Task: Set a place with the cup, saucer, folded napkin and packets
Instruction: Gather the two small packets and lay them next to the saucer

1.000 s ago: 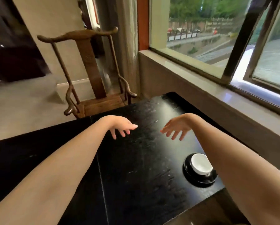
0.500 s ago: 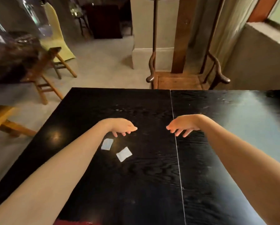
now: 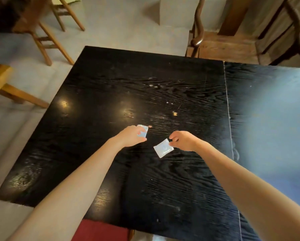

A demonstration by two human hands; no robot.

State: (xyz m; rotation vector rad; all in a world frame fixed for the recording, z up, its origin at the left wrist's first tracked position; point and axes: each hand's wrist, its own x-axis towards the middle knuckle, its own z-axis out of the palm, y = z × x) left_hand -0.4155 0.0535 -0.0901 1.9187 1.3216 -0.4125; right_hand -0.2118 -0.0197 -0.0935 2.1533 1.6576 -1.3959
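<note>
Step in hand, by my judgement: collecting the two packets from the black counter [image 3: 163, 180]. Taking the seam in the counter top [image 3: 228, 110] as the landmark, both hands work on the panel left of it. Nearest the person, a red cushion or seat [image 3: 100, 231] shows at the counter's near edge, well left of the seam. Further in, the right hand [image 3: 183, 140] pinches the upper right corner of the nearer packet [image 3: 163, 148], a pale square sachet lying close to the seam side; whether it is lifted clear of the counter or resting on it cannot be told. A little further from the seam and slightly beyond, the left hand [image 3: 131, 135] is curled around the second packet [image 3: 143, 132], thumb below and fingers [image 3: 142, 131] over it, so only part of the sachet shows. Neither hand is free; each is closed on one packet. Cup, saucer and folded napkin are not in view, so the place setting lies elsewhere. The next move calls for lifting both sachets cleanly by their edges and carrying them to the setting without crushing them or letting the thin film slip from the pinch. No brand, label or print is legible on either packet; the surfaces read as plain white-blue. Beyond the counter stand a dark wooden armchair [image 3: 232, 42] and lighter wooden chairs [image 3: 46, 32].
</note>
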